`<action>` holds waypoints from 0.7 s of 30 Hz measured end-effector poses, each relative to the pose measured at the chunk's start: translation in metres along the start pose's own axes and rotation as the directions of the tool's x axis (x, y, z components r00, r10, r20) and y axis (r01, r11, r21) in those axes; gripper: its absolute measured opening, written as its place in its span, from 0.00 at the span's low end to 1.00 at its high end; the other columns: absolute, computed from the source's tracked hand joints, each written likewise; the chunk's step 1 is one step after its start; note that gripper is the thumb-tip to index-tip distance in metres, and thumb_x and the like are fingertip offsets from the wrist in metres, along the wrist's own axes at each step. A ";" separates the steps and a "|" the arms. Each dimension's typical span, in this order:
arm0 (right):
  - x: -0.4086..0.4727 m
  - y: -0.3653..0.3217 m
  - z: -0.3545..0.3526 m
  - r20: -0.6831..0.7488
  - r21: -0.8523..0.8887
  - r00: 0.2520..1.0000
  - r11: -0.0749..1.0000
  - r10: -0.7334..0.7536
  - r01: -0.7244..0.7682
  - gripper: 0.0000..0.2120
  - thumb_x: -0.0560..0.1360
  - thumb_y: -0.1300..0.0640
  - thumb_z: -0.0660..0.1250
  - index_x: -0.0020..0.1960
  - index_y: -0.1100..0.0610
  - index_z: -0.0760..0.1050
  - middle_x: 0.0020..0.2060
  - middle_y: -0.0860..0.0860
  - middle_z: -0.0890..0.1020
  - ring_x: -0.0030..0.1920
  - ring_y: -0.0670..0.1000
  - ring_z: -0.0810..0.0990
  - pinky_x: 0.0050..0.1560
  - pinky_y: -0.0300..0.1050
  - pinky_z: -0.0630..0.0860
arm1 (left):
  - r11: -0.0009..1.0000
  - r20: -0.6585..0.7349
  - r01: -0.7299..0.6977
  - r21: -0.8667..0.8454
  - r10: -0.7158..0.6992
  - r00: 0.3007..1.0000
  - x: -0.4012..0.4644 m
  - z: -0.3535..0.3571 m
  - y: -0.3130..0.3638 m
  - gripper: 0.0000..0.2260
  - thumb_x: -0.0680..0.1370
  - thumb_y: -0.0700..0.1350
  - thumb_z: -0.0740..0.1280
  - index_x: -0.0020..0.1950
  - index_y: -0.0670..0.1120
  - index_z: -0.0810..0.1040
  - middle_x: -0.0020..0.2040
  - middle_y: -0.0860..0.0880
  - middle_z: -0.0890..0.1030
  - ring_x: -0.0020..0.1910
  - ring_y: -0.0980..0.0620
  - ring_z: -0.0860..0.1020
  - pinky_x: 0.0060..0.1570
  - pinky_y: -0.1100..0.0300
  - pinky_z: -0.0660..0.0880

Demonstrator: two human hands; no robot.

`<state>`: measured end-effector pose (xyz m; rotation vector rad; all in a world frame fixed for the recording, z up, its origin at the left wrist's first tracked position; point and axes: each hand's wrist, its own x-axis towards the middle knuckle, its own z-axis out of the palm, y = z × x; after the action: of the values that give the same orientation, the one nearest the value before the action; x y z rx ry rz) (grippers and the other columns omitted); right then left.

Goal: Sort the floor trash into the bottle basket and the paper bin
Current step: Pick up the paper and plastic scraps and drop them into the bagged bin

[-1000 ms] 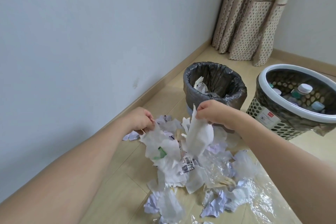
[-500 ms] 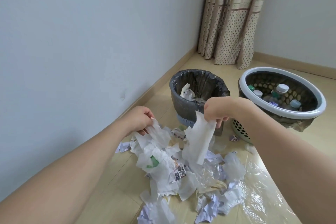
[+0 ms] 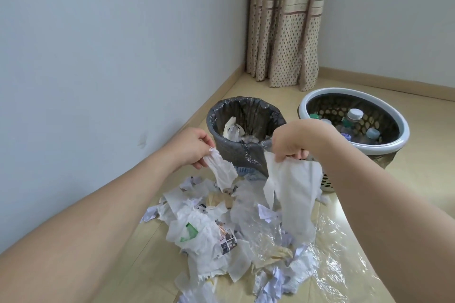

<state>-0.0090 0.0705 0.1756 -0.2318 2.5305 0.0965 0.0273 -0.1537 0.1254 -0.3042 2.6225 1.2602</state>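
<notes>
Both bare forearms reach forward from the lower corners, the left one from the lower left, the right one from the lower right. The left hand (image 3: 190,147) is held knuckles up, its fingertips (image 3: 209,149) pinched together and pointing right. The right hand (image 3: 289,144) is a little higher and further forward, wrist bent down, its fingers (image 3: 299,154) curled under and closed in a pinch. The hands are apart, not touching.
</notes>
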 end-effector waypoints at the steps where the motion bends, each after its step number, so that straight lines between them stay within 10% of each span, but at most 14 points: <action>1: -0.002 0.005 -0.004 -0.016 -0.002 1.000 1.000 0.026 -0.026 0.11 0.80 0.56 0.62 0.42 0.62 0.72 0.30 0.52 0.72 0.28 0.49 0.68 0.39 0.43 0.72 | 1.000 -0.010 -0.007 0.003 0.007 1.000 0.003 0.002 0.004 0.06 0.78 0.35 0.64 0.44 0.44 0.77 0.38 0.42 0.83 0.29 0.51 0.82 0.32 0.57 0.79; 21: 0.005 0.063 -0.003 0.137 0.325 0.990 0.946 -0.043 -0.004 0.08 0.78 0.63 0.64 0.56 0.63 0.76 0.41 0.56 0.82 0.38 0.51 0.81 0.46 0.45 0.80 | 0.996 -0.034 -0.048 0.079 0.051 0.998 0.008 0.024 0.040 0.07 0.78 0.34 0.63 0.45 0.44 0.78 0.40 0.42 0.83 0.30 0.50 0.82 0.35 0.56 0.81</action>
<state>-0.0265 0.1313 0.1760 -0.1132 2.3564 -0.3007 0.0109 -0.1110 0.1378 -0.2532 2.7180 1.1736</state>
